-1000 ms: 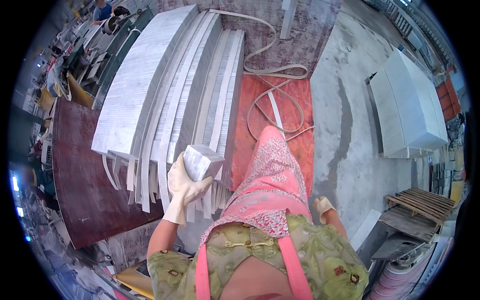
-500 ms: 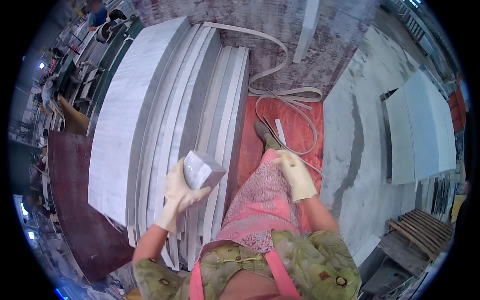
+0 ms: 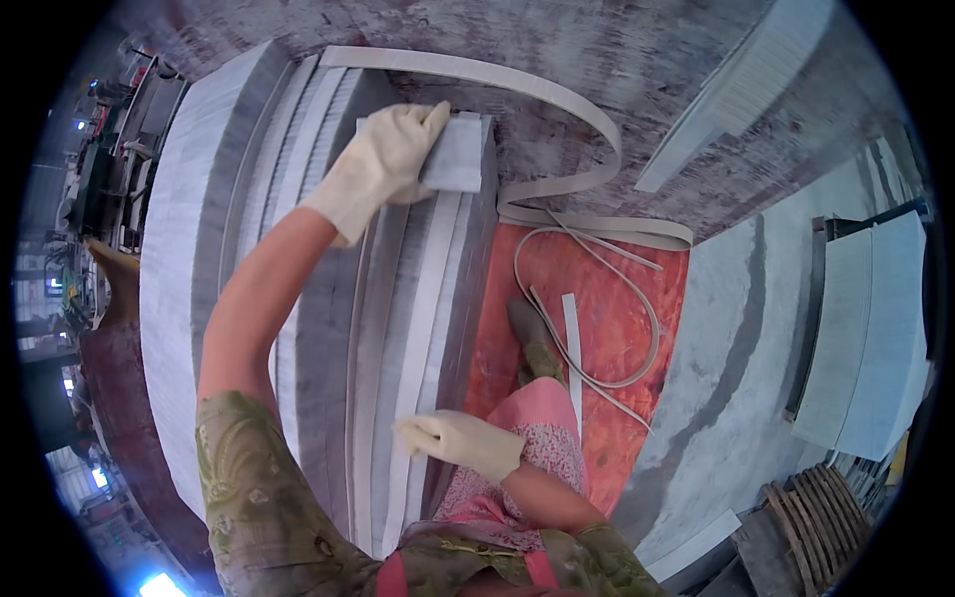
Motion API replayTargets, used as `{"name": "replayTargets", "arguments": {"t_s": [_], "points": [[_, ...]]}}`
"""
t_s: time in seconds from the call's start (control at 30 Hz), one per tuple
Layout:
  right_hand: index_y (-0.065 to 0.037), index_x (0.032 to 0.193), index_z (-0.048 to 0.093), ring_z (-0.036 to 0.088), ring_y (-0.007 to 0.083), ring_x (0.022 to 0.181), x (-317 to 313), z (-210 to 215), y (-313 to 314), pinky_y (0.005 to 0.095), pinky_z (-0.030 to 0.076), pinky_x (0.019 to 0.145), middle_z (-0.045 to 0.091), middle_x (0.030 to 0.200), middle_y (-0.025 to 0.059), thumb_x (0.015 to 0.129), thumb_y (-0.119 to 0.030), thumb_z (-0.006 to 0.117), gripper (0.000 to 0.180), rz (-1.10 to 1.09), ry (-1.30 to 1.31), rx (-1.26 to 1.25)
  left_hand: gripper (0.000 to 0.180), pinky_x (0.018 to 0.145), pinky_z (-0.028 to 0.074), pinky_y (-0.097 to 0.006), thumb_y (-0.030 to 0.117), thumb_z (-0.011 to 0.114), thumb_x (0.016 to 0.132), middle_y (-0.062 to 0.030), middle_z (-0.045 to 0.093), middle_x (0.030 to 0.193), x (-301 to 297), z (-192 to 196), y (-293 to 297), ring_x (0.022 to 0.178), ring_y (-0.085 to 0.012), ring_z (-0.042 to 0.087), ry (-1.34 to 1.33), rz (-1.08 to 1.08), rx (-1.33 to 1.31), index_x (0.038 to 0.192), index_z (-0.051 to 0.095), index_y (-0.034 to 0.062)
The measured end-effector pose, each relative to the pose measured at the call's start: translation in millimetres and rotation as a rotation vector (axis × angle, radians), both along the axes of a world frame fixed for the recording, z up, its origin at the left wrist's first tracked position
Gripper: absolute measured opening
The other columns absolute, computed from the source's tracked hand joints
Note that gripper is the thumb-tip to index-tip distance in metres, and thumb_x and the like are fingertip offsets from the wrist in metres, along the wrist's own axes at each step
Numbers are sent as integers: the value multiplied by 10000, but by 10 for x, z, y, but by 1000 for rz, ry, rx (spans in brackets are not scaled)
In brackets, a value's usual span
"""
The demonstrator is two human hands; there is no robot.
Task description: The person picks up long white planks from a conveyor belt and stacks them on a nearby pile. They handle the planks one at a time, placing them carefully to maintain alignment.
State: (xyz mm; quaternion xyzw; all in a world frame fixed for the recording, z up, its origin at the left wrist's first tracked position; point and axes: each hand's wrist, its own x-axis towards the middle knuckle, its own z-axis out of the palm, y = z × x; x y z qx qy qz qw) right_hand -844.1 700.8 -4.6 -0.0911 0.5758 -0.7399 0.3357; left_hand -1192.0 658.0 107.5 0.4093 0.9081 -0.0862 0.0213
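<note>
My left hand (image 3: 383, 164), in a cream rubber glove, grips a pale grey rectangular block (image 3: 460, 157). It is at the far end of the stack, with the block on or just above the stack's top edges; contact is unclear. My gloved right hand (image 3: 463, 445) is curled closed over the stack's near right side, and whatever its fingers hold, if anything, is hidden. Beneath both hands, long grey-white slabs (image 3: 199, 259) stand side by side. Pale flat strips (image 3: 426, 328) run lengthwise along their tops.
A long pale band (image 3: 587, 109) loops from the stack's far end onto the red floor board (image 3: 637, 298). A mottled dark panel (image 3: 557, 40) rises beyond, with a pale slab (image 3: 736, 90) against it. To the right are another slab stack (image 3: 865, 328) and a slatted wooden pallet (image 3: 816, 527).
My left hand has carried the block forward to the stack's far end. My right hand has moved left and nearer, from beside my leg to over the stack. The view has shifted.
</note>
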Motion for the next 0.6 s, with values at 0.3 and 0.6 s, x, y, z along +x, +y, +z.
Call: {"name": "replayTargets", "arguments": {"t_s": [0.3,0.6], "points": [[-21,1311,624,669,191,960,-508,135,179,313,495,889,734,966,63,1074,-338,454,431,162,-184,-52,1109,1095,485,-404,341,936,614,-242,538,1405,-770,-464,218,1313,-361,534,-47,-15,-114,1503,365,4],[-31,1327,622,653,138,967,-573,146,226,288,485,901,735,979,55,1082,-330,449,423,151,-285,-90,1026,1068,495,-413,300,918,666,-259,549,1382,-770,-386,220,1237,-369,589,-45,-18,-117,1501,389,27]]}}
